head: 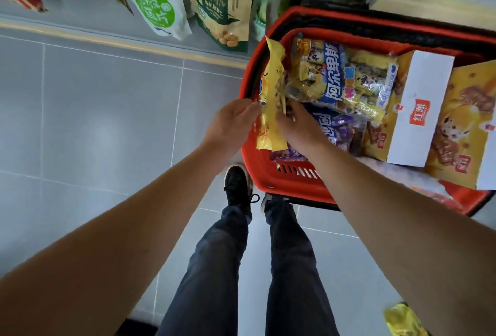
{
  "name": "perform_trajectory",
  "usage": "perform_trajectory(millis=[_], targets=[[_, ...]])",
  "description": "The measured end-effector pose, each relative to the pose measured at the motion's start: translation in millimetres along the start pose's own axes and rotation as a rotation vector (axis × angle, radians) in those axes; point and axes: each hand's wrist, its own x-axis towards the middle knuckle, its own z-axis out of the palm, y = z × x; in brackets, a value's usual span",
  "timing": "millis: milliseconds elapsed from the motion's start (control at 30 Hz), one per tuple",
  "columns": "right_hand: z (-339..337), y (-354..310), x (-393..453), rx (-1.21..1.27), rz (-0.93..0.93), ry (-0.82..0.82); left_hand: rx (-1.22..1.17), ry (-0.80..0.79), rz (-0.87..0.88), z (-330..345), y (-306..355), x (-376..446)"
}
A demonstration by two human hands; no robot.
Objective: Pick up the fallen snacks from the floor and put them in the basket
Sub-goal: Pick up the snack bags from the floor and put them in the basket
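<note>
Head view, looking straight down: two bare hands meet at centre frame over the left rim of one red plastic basket (248,158), whose slotted wall shows at its lower edge. Between them stands one long yellow snack bag (271,99), crinkled glossy film, held upright on edge just inside the rim; the left hand (228,126) touches its left side with fingers fairly straight and the thumb side against the film, while the right hand (300,126) lies against its right side, fingers reaching down behind the bag, so the grip there cannot be made out. Inside the basket, right of the bag, lie one clear-and-blue bag of wrapped sweets (346,78) at upper centre, one purple bag (341,131) below it, partly under the right hand, and two yellow cardboard boxes (424,110) with white flaps at the right of the frame. One more yellow bag (402,321) lies on the grey tiled floor (94,120) at the lower right corner, well apart from both hands. Along the top edge, shelf stock hangs into view: a white pouch with a green disc (153,2) and a cream-and-green pouch (225,5) among others, blurred. Two dark shoes and trouser legs stand at lower centre, just beside the basket.
</note>
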Motion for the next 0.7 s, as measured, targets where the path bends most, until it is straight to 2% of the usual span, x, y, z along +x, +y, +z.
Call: perform_trajectory(millis=[100, 233, 333, 500, 700], targets=[[-17.2, -1.2, -56.5, 0.042, 0.013, 0.06, 0.12, -0.023, 0.05, -6.3, 15.9, -21.6], [-38.7, -2.9, -151.6, 0.005, 0.078, 0.159, 0.38, -0.182, 0.171, -6.1, 40.3, -68.5], [-51.5, 1.5, -220.0, 0.021, 0.111, 0.256, 0.522, -0.218, 0.269, 0.9, 58.2, -113.2], [-58.6, 28.5, -329.3, 0.117, 0.197, 0.437, 0.803, -0.402, 0.489, 36.2, 78.1, -197.2], [-41.9, 93.0, -440.1, 0.229, 0.33, 0.606, 0.972, -0.542, 0.731, 100.9, 64.6, -290.1]])
